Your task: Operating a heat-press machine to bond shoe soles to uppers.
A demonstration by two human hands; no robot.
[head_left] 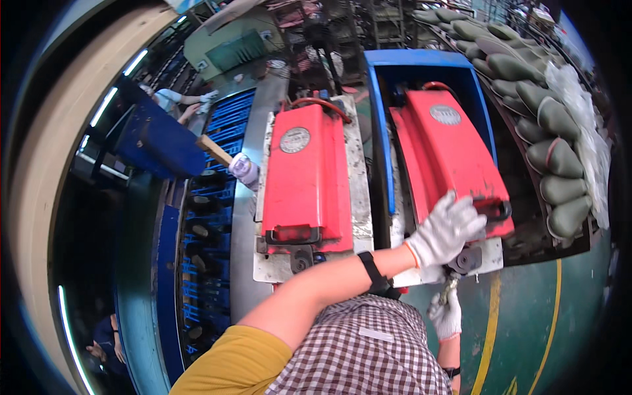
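One gloved left hand (441,232) is reaching across the body and resting on the lower end of the right red cover (444,155), beside its black handle (504,210). Its fingers are lying loosely spread rather than closing into a fist, so the palm is probably steadying the cover from above; whether a fingertip is hooking the handle, I cannot tell. The gloved right hand (446,316) is working lower and nearer the body, its fingers meeting a small metal fitting (451,286) below the cover's front end. How tightly they are closing on it, I cannot tell. The hands are likely sitting one above the other so that one is bracing while the other is handling the fitting.

The right red cover is sitting slightly askew, its far end lying within a blue hood (421,59), which is perhaps shielding it. The left red cover (304,178) is lying beside it, well apart from both hands, its own handle (316,236) facing the person, presumably for easy reach. A jar (243,170) is standing just left of that cover. Farther right, grey-green foot shapes (567,216) are lining a rack in rows, seemingly for keeping them apart.
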